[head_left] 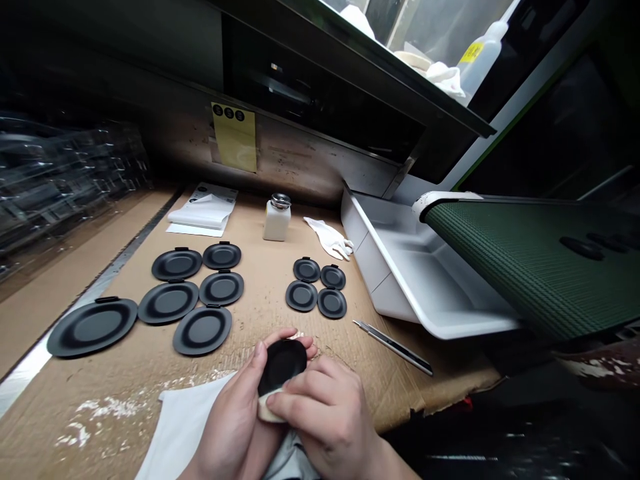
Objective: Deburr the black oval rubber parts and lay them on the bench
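Near the table's front edge, my left hand [240, 407] cradles a round black plastic disc [281, 363] with its thumb and fingers around the rim. My right hand [330, 400] pinches a small cream-coloured pad or folded cloth [270, 408] against the disc's lower edge. Beyond my hands lie black lid-like discs with small tabs: a larger group [173, 302] at the left and a smaller group [302, 295] at the right. Under my left forearm a white cloth [187, 417] is spread.
Cardboard [260, 287] covers the table. A utility knife [395, 347] lies right of my hands, beside a grey bin [373, 267] and a green conveyor belt [500, 260]. Behind are a pump bottle [277, 220], a white glove [329, 238] and papers [203, 212]. Clear trays [65, 173] stack left.
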